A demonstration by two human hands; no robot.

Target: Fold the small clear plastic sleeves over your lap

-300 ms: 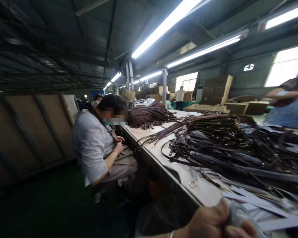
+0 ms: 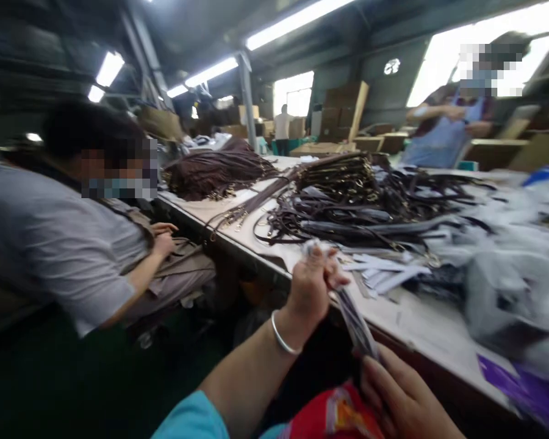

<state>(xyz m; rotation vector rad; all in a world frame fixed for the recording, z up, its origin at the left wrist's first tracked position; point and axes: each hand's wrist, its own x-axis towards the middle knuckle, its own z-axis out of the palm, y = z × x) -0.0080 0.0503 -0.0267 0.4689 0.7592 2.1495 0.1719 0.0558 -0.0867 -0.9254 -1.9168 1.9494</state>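
Left hand (image 2: 312, 285) raised in front of the table (image 2: 421, 326) edge, fingers pinched shut on the upper end of a dark strap (image 2: 354, 320) with pale wrapping bunched at the top. We note a silver bangle (image 2: 281, 339) on that wrist.

The strap hangs slanting down, off the table and just before its near edge, to the right hand (image 2: 405, 396) low in the picture. The fingers there are curled closed around its lower end. Red cloth (image 2: 343, 414) lies just beside that hand, at the lap.

On the table behind the left hand we see loose white paper strips (image 2: 387, 275). Beyond them is a wide heap of dark straps (image 2: 348, 201) with brass fittings. A separate brown strap bundle (image 2: 215, 172) lies farther along, towards the far end. The table's right side is blurred pale wrapping; we cannot tell the pieces apart. A purple sheet (image 2: 524, 381) sits at the near right corner.

A seated co-worker (image 2: 50, 244) in a grey shirt is at the left, hands at the lap, well apart from our strap. A standing person (image 2: 443, 137) in a blue apron is on the far side of the table. Cardboard boxes (image 2: 343, 103) are stacked at the back.
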